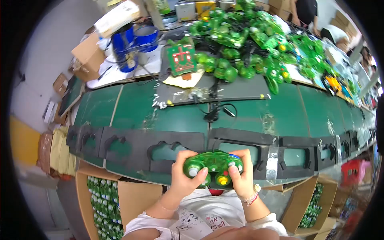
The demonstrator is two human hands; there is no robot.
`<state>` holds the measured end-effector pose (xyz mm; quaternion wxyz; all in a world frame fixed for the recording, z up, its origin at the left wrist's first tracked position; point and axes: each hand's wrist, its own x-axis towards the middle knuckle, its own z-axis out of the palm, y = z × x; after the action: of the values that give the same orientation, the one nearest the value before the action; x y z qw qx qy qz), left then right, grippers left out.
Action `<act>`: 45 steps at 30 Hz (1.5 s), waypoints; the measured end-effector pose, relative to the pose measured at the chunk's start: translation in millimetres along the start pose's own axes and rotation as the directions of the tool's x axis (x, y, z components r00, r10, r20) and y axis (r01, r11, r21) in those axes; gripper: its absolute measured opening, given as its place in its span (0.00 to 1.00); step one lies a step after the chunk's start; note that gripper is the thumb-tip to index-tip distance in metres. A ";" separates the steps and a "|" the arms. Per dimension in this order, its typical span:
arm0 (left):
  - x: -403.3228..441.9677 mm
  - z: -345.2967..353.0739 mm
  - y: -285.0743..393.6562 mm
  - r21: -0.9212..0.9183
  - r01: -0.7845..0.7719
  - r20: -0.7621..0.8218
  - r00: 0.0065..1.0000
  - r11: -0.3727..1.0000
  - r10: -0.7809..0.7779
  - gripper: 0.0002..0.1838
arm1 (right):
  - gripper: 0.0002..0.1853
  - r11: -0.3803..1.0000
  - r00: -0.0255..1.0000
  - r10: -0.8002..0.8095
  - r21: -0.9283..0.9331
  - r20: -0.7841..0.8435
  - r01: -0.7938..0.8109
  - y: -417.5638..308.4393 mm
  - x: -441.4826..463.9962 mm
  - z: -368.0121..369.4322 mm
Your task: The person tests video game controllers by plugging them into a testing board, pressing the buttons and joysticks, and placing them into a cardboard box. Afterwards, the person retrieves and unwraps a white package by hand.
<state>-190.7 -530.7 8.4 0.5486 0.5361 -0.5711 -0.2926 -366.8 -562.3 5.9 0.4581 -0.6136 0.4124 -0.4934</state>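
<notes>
A translucent green game controller [213, 162] is held level in front of my body, over the near edge of the green table. My left hand [186, 175] wraps round one grip, its thumb beside the grey stick. On the other side my right hand [243, 175] grips the controller, with the thumb by another small stick. A yellow knob shows on the controller's lower right part. The controller's black cable [214, 145] runs away from me over the table. Further back, a green circuit board [182, 59] with lit red lights stands propped up.
Black foam strips with cutouts [176, 138] line the table's near edge. A heap of green controllers [228, 70] lies at the back. Boxes of green controllers [106, 208] stand below left and right [313, 206]. Blue containers [146, 39] are back left; another person [306, 14] is back right.
</notes>
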 end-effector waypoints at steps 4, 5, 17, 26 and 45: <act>0.3 0.4 -1.6 -0.013 0.038 0.025 0.999 0.999 -0.038 0.21 | 0.20 0.997 1.000 -0.004 -0.074 -0.021 0.002 6.4 -0.3 0.9; 1.1 1.4 -1.2 -0.042 0.076 0.035 0.997 0.996 -0.075 0.21 | 0.21 0.998 0.999 0.037 -0.052 -0.017 -0.038 4.1 -0.7 0.5; 0.1 6.5 0.2 -0.218 0.135 0.120 0.987 0.967 -0.110 0.35 | 0.32 0.997 0.997 -0.044 0.067 0.056 0.040 22.9 -8.1 -10.9; -2.3 16.9 -2.8 -0.307 0.197 0.129 0.978 0.931 -0.164 0.34 | 0.32 0.992 0.995 -0.096 0.079 -0.005 0.096 25.1 -14.5 -15.5; -28.1 3.3 7.5 -0.032 -0.117 0.096 0.988 0.993 0.119 0.37 | 0.27 0.925 0.991 0.027 0.372 0.129 -0.073 8.0 -20.2 -18.1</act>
<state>-201.0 -503.4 5.8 0.5433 0.4790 -0.6241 -0.2931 -388.5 -547.7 -4.8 0.6039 -0.5325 0.2972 -0.5132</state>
